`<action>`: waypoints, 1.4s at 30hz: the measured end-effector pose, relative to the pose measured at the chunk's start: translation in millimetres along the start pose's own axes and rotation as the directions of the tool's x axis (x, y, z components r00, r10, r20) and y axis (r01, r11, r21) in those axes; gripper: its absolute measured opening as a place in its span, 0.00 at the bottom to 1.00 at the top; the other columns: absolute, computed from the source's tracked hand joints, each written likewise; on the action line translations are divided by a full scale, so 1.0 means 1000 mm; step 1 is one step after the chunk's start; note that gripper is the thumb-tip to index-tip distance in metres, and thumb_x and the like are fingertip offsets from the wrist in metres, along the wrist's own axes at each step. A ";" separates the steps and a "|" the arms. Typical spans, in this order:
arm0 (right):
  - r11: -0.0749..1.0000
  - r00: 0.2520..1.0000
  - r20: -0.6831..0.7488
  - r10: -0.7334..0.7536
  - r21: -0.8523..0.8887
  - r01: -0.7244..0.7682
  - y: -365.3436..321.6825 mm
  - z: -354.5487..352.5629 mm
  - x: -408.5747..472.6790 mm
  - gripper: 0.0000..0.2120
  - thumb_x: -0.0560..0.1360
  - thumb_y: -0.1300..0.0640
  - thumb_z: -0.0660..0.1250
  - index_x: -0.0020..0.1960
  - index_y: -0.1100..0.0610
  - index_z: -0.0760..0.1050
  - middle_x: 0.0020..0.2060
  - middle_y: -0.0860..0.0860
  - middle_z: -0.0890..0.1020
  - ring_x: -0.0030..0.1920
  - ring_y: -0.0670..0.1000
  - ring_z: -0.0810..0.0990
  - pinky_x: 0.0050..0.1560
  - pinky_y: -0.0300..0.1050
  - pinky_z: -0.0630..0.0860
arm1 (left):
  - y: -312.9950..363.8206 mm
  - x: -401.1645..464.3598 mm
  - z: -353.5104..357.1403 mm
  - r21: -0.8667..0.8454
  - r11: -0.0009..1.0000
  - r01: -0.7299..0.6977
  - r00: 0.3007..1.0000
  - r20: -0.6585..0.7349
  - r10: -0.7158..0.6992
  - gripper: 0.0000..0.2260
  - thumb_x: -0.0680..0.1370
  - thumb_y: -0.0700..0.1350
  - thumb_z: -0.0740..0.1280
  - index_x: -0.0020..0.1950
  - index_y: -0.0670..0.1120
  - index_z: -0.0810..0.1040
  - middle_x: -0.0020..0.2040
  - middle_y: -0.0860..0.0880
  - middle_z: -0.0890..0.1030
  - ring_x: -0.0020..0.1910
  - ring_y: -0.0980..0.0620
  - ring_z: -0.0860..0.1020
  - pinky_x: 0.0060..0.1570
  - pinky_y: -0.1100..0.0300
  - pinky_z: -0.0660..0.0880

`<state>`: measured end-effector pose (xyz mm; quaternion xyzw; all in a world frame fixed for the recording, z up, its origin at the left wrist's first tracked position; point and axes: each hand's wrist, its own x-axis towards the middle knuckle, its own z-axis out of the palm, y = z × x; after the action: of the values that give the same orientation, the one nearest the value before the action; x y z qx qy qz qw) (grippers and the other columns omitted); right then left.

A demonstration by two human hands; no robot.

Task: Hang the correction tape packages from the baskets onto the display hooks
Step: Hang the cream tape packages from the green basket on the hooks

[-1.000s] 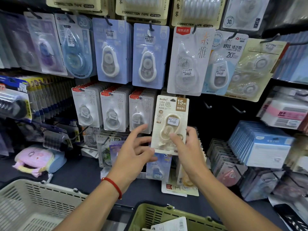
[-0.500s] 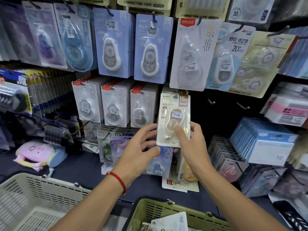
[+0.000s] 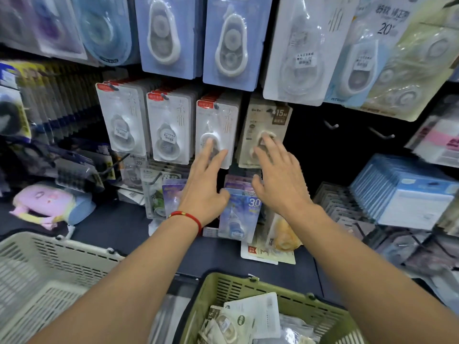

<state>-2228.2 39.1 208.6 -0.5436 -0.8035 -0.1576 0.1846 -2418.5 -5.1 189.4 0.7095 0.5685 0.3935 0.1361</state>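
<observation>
A beige correction tape package (image 3: 260, 127) marked 15M hangs on the display wall, to the right of three white packages (image 3: 173, 125). My right hand (image 3: 278, 177) is flat, fingers spread, with its fingertips on that beige package's blister. My left hand (image 3: 203, 184), with a red cord on the wrist, is spread too, fingertips resting on the neighbouring white package (image 3: 218, 120). Neither hand grips anything. A green basket (image 3: 223, 286) at the bottom centre holds more packages (image 3: 248, 321). A white basket (image 3: 37, 264) stands at the bottom left.
Larger blue and white packages (image 3: 231, 43) hang in the row above. Two bare hooks (image 3: 331, 125) stick out of the dark panel right of the beige package. Blue boxes (image 3: 407, 192) are stacked at the right. Loose packages (image 3: 242, 214) lean below my hands, and a pink pouch (image 3: 47, 204) lies at the left.
My right hand carried the beige package up to the hook and let it go; it now hangs there. Both hands have flattened against the hanging packages. The view moved closer and downward.
</observation>
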 end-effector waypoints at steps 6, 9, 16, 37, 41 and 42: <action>0.996 0.994 0.086 0.068 -0.057 -0.063 0.008 0.014 0.033 0.30 0.77 0.56 0.65 0.78 0.56 0.65 0.83 0.57 0.55 0.81 0.59 0.58 0.73 0.62 0.69 | -0.010 0.000 0.005 0.021 0.999 -0.044 0.999 -0.002 0.044 0.39 0.78 0.35 0.70 0.85 0.51 0.58 0.85 0.60 0.40 0.84 0.58 0.46 0.75 0.64 0.56; 0.994 0.985 0.137 0.103 -0.041 -0.098 0.012 0.017 0.049 0.33 0.76 0.56 0.66 0.80 0.54 0.63 0.83 0.56 0.52 0.79 0.60 0.60 0.69 0.61 0.72 | -0.013 0.000 0.006 0.022 0.998 -0.059 0.998 0.007 0.059 0.39 0.77 0.34 0.69 0.85 0.51 0.57 0.85 0.60 0.40 0.84 0.58 0.47 0.74 0.65 0.56; 0.993 0.992 0.092 0.088 0.070 -0.095 0.015 0.016 0.040 0.27 0.77 0.59 0.65 0.76 0.55 0.67 0.80 0.57 0.59 0.70 0.63 0.69 0.60 0.57 0.77 | -0.020 -0.008 0.007 0.021 0.999 -0.045 0.999 0.009 0.045 0.37 0.77 0.32 0.67 0.83 0.52 0.63 0.86 0.54 0.53 0.83 0.54 0.56 0.70 0.68 0.57; 0.954 0.577 0.813 -0.080 0.231 -0.192 -0.093 0.102 -0.300 0.45 0.75 0.23 0.61 0.75 0.57 0.69 0.68 0.57 0.74 0.68 0.61 0.74 0.64 0.57 0.73 | -0.026 -0.155 0.068 0.414 0.886 -0.211 0.400 0.863 -0.308 0.21 0.82 0.41 0.66 0.75 0.49 0.76 0.67 0.46 0.80 0.67 0.45 0.77 0.63 0.59 0.72; 0.963 0.640 0.768 -0.021 0.188 -0.193 -0.110 0.113 -0.322 0.33 0.77 0.44 0.72 0.74 0.59 0.67 0.67 0.58 0.74 0.70 0.60 0.71 0.70 0.54 0.72 | -0.037 -0.181 0.070 0.405 0.914 0.015 0.588 0.736 -0.335 0.18 0.80 0.40 0.66 0.69 0.52 0.80 0.60 0.49 0.83 0.63 0.46 0.79 0.65 0.54 0.75; 0.949 0.650 0.760 -0.009 0.211 -0.233 -0.108 0.114 -0.324 0.27 0.78 0.48 0.72 0.72 0.59 0.71 0.65 0.58 0.76 0.69 0.59 0.72 0.68 0.53 0.72 | -0.040 -0.186 0.070 0.391 0.918 0.072 0.635 0.692 -0.345 0.17 0.80 0.40 0.66 0.67 0.52 0.81 0.60 0.49 0.84 0.62 0.47 0.80 0.65 0.53 0.76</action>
<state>-2232.7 -211.9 -49.4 -0.5755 -0.7858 0.2127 -0.0773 -2404.8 -145.0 42.9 0.7482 0.5977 -0.0519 0.2832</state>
